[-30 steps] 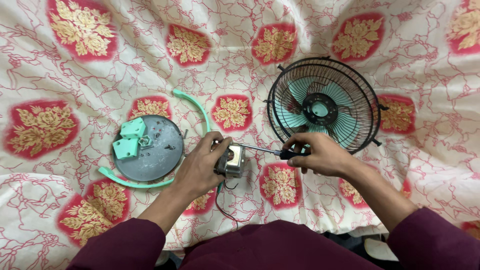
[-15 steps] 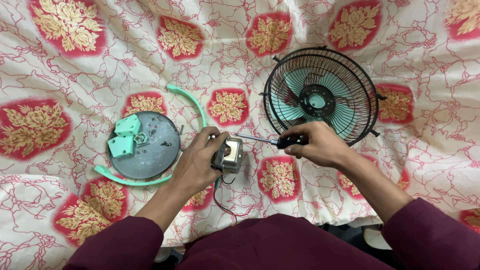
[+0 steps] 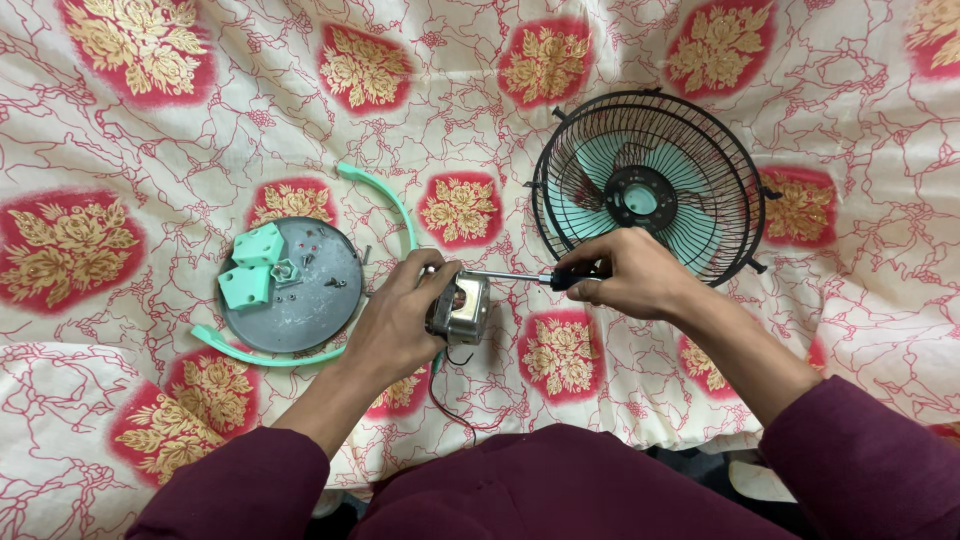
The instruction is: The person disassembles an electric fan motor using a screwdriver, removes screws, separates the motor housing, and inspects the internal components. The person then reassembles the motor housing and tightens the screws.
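My left hand (image 3: 398, 318) grips a small metal fan motor (image 3: 464, 309) over the patterned cloth, with thin red and black wires (image 3: 447, 396) trailing from it toward me. My right hand (image 3: 630, 272) holds a screwdriver (image 3: 520, 277) by its dark handle. Its shaft lies level and the tip meets the motor's top right side. A black wire fan guard (image 3: 650, 185) with teal blades inside lies just behind my right hand.
A grey round base plate (image 3: 305, 300) with two teal plastic blocks (image 3: 252, 265) and small loose screws lies left of the motor. A teal curved ring piece (image 3: 385, 200) arcs around it. White cloth with red and gold flower patches (image 3: 130, 45) covers the whole surface.
Both hands, the motor and the screwdriver have kept their hold and their place; only the camera has shifted slightly.
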